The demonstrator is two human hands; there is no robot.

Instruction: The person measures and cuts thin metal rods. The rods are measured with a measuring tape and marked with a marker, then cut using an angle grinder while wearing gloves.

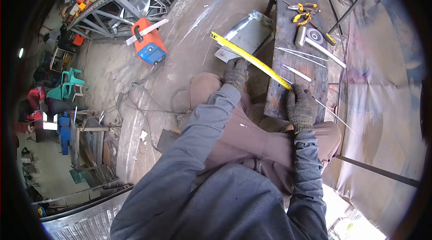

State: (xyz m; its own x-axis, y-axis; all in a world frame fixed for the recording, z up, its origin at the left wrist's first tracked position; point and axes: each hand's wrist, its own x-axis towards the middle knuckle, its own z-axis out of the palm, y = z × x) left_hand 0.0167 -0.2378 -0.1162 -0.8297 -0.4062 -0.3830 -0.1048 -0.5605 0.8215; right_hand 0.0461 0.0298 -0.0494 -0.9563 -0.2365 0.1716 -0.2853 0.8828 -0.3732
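Observation:
My right hand (301, 108), in a dark knit glove, is closed at the near end of a yellow tape measure (252, 58) over the wooden bench. Its blade runs out to the far left, crossing above a bent piece of sheet metal (249, 30). At the near edge of that metal, my gloved left hand (235, 73) has its fingers curled, seemingly gripping the edge. Beside my right hand lie a white marker-like stick (297, 72) and thin metal rods (302, 55). Another thin rod (335, 116) sticks out past that hand.
On the dark wooden bench (294, 24) rest yellow-handled pliers (303, 8) and a grey round-bodied tool (313, 36). An orange and blue welding machine (150, 44) stands on the floor at left, with cables (144, 98) trailing toward my legs. A metal frame rack (121, 3) holds scrap.

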